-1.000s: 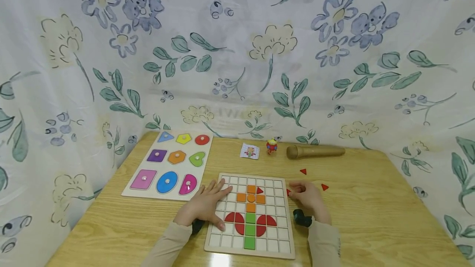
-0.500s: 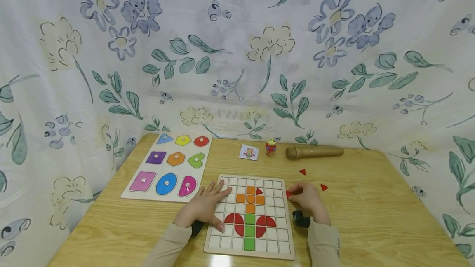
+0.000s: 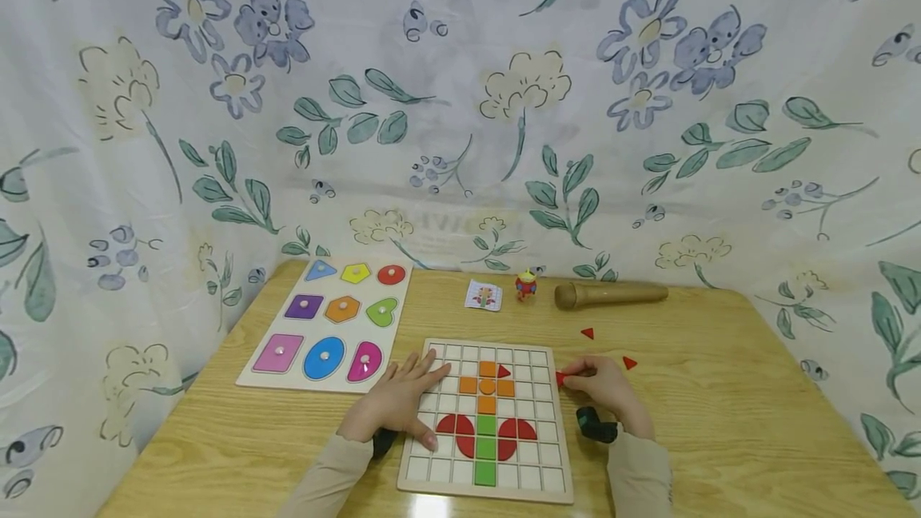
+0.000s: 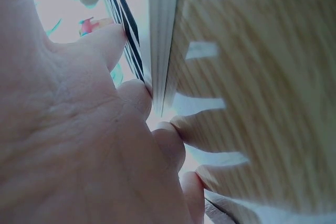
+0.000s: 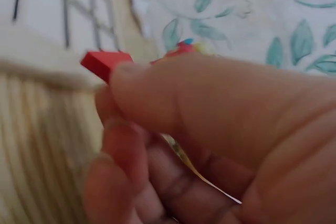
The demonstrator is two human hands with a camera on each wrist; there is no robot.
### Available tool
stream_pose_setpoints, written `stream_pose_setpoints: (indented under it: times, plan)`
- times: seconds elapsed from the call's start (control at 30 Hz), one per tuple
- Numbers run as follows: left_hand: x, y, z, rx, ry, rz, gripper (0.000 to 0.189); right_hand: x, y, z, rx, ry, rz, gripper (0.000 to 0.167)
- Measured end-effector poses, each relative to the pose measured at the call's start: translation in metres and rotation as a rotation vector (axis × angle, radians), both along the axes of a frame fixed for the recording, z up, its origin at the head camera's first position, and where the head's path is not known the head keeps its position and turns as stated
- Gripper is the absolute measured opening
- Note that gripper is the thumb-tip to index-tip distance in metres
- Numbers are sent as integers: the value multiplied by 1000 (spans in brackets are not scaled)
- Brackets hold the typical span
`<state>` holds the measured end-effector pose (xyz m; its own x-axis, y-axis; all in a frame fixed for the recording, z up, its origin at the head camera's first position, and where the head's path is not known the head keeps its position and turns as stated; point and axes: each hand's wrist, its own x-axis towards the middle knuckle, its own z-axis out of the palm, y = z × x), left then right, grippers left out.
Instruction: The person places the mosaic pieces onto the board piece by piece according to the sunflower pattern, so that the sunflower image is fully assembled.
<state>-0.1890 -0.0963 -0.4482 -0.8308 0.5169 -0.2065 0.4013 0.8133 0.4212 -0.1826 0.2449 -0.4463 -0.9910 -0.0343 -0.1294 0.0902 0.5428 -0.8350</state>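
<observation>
My right hand [image 3: 603, 384] pinches a red triangle tile [image 5: 102, 62] between thumb and forefinger, just off the right edge of the grid board [image 3: 532, 476]. With fingers spread, my left hand [image 3: 397, 402] rests on the board's left edge; in the left wrist view its fingertips reach past the edge toward the table. On the board, orange squares [image 3: 487, 404] surround an orange round piece [image 3: 488, 386], with a red triangle [image 3: 503, 372] at upper right. Below runs a column of green squares [image 3: 486, 448], flanked by red quarter-round pieces [image 3: 507, 449].
Two loose red triangles [image 3: 588, 333] lie on the table right of the board. Behind it are a small pattern card [image 3: 484, 295], a toy figure [image 3: 526, 286] and a wooden microphone [image 3: 612, 294]. A knobbed shape puzzle [image 3: 316, 326] lies at the left.
My right wrist has shifted slightly right and the hand has turned a little, with the red triangle still in its fingertips. The left hand has stayed in place.
</observation>
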Motion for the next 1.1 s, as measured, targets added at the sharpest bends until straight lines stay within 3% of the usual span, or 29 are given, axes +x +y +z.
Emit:
stream_pose_setpoints:
  times: [0.27,0.47,0.6,0.83,1.1]
  plan:
    - [-1,-1,-2,-14,10,2,108,3,-18,7,-112,-125,217,20]
    - [1,0,-2,2,-4,6,108,4,-53,10,-28,-87,305,9]
    - [1,1,0,0,-2,2,108,6,-69,10,26,-26,307,5]
    - [0,0,-1,-3,1,-2,109,8,-79,9,75,-6,231,5]
    - [1,1,0,4,4,-7,109,4,-70,7,62,29,269,5]
